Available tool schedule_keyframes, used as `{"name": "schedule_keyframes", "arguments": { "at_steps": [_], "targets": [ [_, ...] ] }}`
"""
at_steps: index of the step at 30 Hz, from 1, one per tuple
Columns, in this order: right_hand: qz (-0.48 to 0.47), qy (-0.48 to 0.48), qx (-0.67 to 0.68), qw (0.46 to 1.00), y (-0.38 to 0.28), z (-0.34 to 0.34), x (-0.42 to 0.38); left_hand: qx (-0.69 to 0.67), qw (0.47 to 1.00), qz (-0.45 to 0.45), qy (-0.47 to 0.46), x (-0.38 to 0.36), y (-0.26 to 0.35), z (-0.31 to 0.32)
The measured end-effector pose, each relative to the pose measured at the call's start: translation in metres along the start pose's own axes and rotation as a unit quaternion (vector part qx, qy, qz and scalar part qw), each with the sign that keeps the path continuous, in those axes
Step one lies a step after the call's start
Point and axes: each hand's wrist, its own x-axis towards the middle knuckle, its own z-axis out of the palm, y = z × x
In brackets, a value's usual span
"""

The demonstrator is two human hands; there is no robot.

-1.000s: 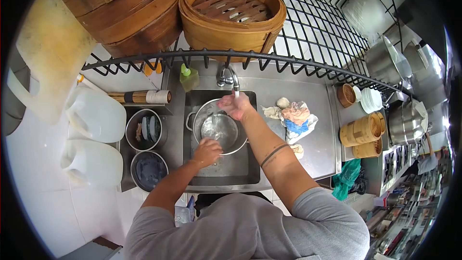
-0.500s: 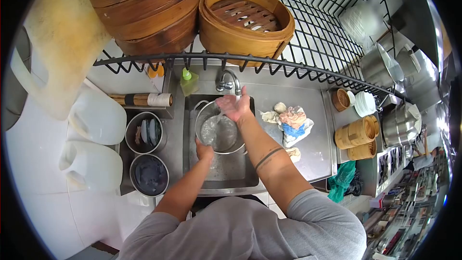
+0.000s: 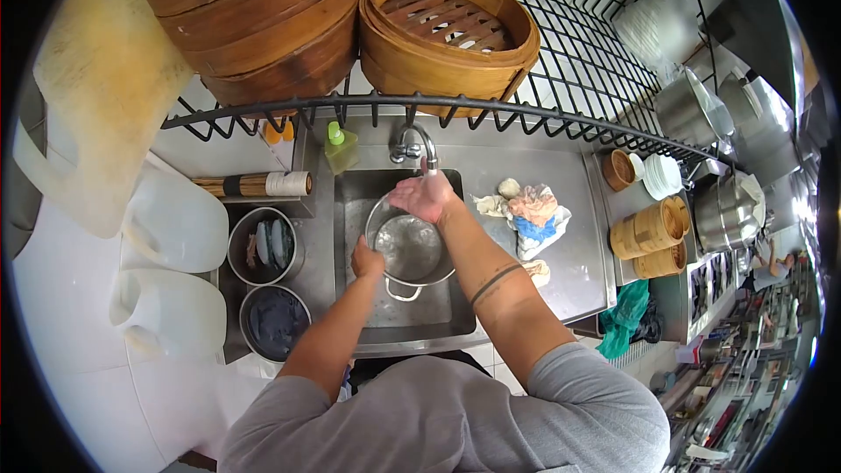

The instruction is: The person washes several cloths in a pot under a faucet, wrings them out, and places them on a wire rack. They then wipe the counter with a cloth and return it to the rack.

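A round metal pot with a loop handle toward me sits over the sink basin, some water inside it. My left hand is closed on the pot's left rim. Under the faucet, my right hand is held palm up with its fingers stretched out, over the pot's far edge. Water from the spout runs onto that hand and wrist.
Overhead, a black wire rack carries bamboo steamers. Crumpled cloths lie on the right drainboard. A green-topped soap bottle stands behind the basin. To the left are two metal containers and white plastic jugs.
The pot has turned, so a loop handle now faces me, and it has shifted slightly right. My left hand has moved up a little along the rim. My right hand remains under the faucet.
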Motion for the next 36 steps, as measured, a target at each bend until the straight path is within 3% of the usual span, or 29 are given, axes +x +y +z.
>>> {"name": "schedule_keyframes", "arguments": {
  "at_steps": [4, 6, 7, 9, 10, 12, 13, 14, 15, 16, 18, 20, 22, 24, 25, 26, 27, 29, 31, 32, 33, 34, 35, 36],
  "targets": [
    [-0.002, -0.013, -0.02, 1.0, 0.002, 0.005, -0.009, -0.013, 0.996, 0.066, -0.055, 0.05, 0.027, -0.011],
    [-0.03, -0.004, -0.019, 0.999, 0.004, 0.004, -0.008, -0.194, 0.969, 0.149, 0.043, 0.05, 0.045, -0.014],
    [-0.057, 0.003, -0.02, 0.998, 0.004, 0.004, -0.006, -0.194, 0.969, 0.148, 0.043, 0.036, 0.057, -0.023],
    [-0.039, 0.017, -0.038, 0.998, 0.004, 0.007, -0.004, -0.041, 0.943, 0.293, 0.151, 0.004, 0.085, -0.045],
    [-0.023, 0.032, -0.056, 0.998, 0.004, 0.008, -0.004, -0.039, 0.943, 0.295, 0.15, -0.004, 0.084, -0.042],
    [-0.021, -0.003, -0.076, 0.997, 0.004, 0.006, -0.009, -0.05, 0.91, 0.408, 0.058, -0.022, 0.078, -0.037],
    [-0.02, -0.039, -0.099, 0.994, 0.004, 0.004, -0.01, -0.108, 0.933, 0.344, -0.024, -0.017, 0.074, -0.025],
    [-0.019, -0.037, -0.095, 0.995, 0.006, 0.001, -0.009, -0.106, 0.933, 0.342, -0.028, -0.01, 0.072, -0.012],
    [-0.06, -0.022, -0.109, 0.992, 0.005, -0.001, -0.006, -0.208, 0.949, 0.202, -0.123, 0.003, 0.077, -0.003],
    [-0.101, -0.006, -0.123, 0.987, 0.004, -0.004, -0.001, -0.303, 0.928, 0.053, -0.212, 0.015, 0.086, 0.003],
    [-0.131, 0.003, -0.113, 0.985, -0.001, -0.019, 0.016, -0.43, 0.861, 0.031, -0.269, 0.034, 0.11, 0.008],
    [-0.155, 0.05, -0.015, 0.987, -0.005, -0.01, 0.005, -0.46, 0.847, 0.019, -0.267, 0.035, 0.153, 0.001],
    [-0.18, 0.037, -0.045, 0.982, -0.004, 0.005, -0.019, -0.488, 0.832, 0.008, -0.264, 0.039, 0.162, 0.017],
    [-0.204, 0.045, -0.199, 0.958, -0.01, 0.012, -0.037, -0.43, 0.875, 0.161, -0.156, 0.048, 0.157, 0.047],
    [-0.207, 0.047, -0.196, 0.957, -0.013, 0.004, -0.035, -0.428, 0.874, 0.162, -0.16, 0.034, 0.166, 0.037],
    [-0.217, 0.036, -0.238, 0.946, -0.016, -0.004, -0.032, -0.216, 0.935, 0.232, -0.157, 0.015, 0.168, 0.025],
    [-0.227, 0.025, -0.28, 0.933, -0.018, -0.01, -0.031, 0.008, 0.946, 0.291, -0.144, -0.005, 0.169, 0.015],
    [-0.248, 0.031, -0.254, 0.935, -0.015, 0.002, -0.045, 0.139, 0.928, 0.271, -0.213, -0.04, 0.154, 0.016],
    [-0.254, 0.003, -0.258, 0.932, -0.011, 0.002, -0.056, 0.104, 0.901, 0.392, -0.155, -0.066, 0.105, 0.034],
    [-0.255, 0.004, -0.254, 0.933, -0.011, -0.006, -0.057, 0.163, 0.878, 0.406, -0.194, -0.079, 0.092, 0.027],
    [-0.243, -0.03, -0.443, 0.862, -0.011, -0.02, -0.056, 0.222, 0.85, 0.417, -0.234, -0.087, 0.083, 0.02],
    [-0.221, -0.064, -0.614, 0.755, -0.009, -0.035, -0.052, 0.225, 0.849, 0.416, -0.236, -0.085, 0.078, 0.021],
    [-0.233, -0.026, -0.689, 0.686, 0.006, -0.053, -0.052, 0.292, 0.821, 0.408, -0.271, -0.082, 0.074, 0.023],
    [-0.196, -0.051, -0.776, 0.597, 0.016, -0.073, -0.054, 0.358, 0.788, 0.397, -0.304, -0.079, 0.07, 0.023]
  ]
}}
